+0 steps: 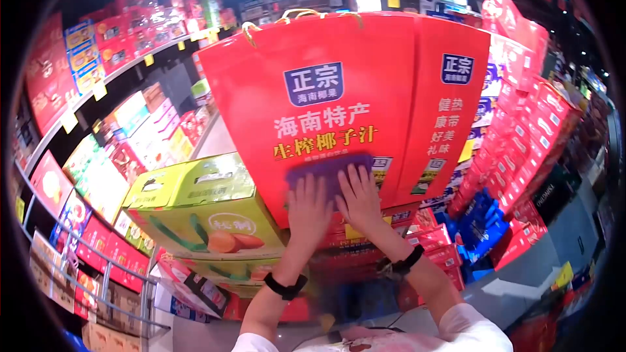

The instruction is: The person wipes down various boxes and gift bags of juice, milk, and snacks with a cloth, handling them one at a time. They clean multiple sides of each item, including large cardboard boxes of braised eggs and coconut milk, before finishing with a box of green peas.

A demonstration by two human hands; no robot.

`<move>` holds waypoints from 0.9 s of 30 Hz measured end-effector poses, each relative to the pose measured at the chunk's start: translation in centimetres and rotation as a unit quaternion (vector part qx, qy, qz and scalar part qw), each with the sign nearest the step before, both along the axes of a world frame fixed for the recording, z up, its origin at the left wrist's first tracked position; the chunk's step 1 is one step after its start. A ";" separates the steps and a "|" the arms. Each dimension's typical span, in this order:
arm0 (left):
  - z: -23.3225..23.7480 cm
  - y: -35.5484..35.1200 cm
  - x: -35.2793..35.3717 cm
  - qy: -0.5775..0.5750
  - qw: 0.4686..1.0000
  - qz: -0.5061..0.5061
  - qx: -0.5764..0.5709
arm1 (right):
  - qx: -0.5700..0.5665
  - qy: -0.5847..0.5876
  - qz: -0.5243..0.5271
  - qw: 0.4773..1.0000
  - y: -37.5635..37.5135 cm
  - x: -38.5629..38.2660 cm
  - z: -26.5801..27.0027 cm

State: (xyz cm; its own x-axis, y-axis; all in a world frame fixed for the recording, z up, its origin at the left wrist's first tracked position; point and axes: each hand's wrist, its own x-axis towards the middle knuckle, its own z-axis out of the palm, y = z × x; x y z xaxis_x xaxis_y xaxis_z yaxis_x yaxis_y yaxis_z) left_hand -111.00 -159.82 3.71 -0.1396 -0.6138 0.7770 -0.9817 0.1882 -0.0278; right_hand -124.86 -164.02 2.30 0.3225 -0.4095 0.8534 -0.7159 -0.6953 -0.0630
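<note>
A purple cloth (pixel 321 175) lies against the lower front of a large red coconut-juice gift box (pixel 251 85) with gold cord handles. My left hand (pixel 310 207) holds the cloth's left part, fingers extended upward over it. My right hand (pixel 358 197) is just beside it, fingers spread across the cloth's right part and pressing it to the box. The palms' undersides are hidden. The box stands on other red boxes (pixel 339 238), partly covered by my forearms.
Green-yellow gift boxes (pixel 218 205) are stacked close on the left. Store shelves (pixel 147 58) with packaged goods and a metal rail (pixel 104 277) run along the left side. Stacked red cartons (pixel 521 140) and blue packages (pixel 479 225) are on the right.
</note>
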 end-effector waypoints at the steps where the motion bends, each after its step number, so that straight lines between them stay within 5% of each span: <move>1: -0.4 0.5 0.2 -0.005 1.000 0.002 0.018 | 0.001 -0.003 -0.003 1.000 -0.2 0.3 0.0; 9: 12.1 -1.4 0.1 -0.016 0.991 -0.011 -0.129 | -0.099 -0.029 0.003 0.995 -1.1 1.1 12.3; 12: 11.0 -1.9 0.3 -0.025 0.990 0.001 -0.136 | -0.136 -0.030 -0.010 0.990 -1.3 1.2 11.9; 19: -0.2 -1.2 0.9 -0.017 0.999 0.010 -0.028 | -0.052 0.033 -0.038 0.997 -1.4 0.7 0.3; 22: 1.8 -0.9 0.5 -0.009 1.000 0.020 0.014 | -0.054 0.032 -0.025 0.998 -1.3 0.5 2.2; 27: 10.7 -2.0 0.2 -0.004 0.995 -0.048 -0.089 | -0.108 -0.007 -0.060 0.992 -1.3 0.5 11.8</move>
